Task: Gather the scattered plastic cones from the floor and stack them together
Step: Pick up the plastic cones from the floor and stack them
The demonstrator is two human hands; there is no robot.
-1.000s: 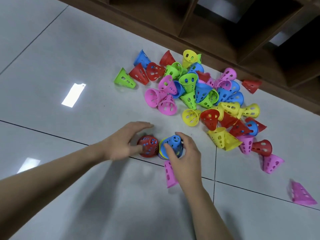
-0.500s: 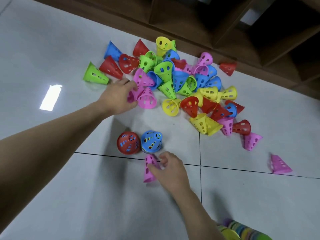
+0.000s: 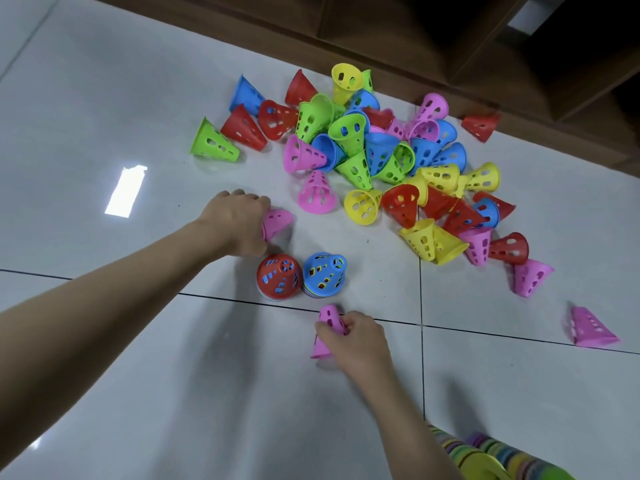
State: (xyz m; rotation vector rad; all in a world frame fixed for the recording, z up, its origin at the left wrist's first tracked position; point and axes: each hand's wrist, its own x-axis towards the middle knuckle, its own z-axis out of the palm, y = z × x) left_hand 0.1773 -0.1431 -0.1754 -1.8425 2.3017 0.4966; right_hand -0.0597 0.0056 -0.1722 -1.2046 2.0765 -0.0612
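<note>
The left hand point(image 3: 239, 220) has its fingers curled round a pink cone point(image 3: 277, 221) lifted from the near edge of the loose pile point(image 3: 381, 157), which lies toward the far side of the floor point(image 3: 104, 98) by the wooden shelving point(image 3: 450, 36). The right hand point(image 3: 356, 337) pinches a second pink cone point(image 3: 327, 329) standing close to the person, just in front of a red-topped stack point(image 3: 278, 277) and a blue-topped stack point(image 3: 325, 275) that nearly touch. Either forearm crossing low could likely knock these short stacks over, and a tilted cone may jam rather than nest.
</note>
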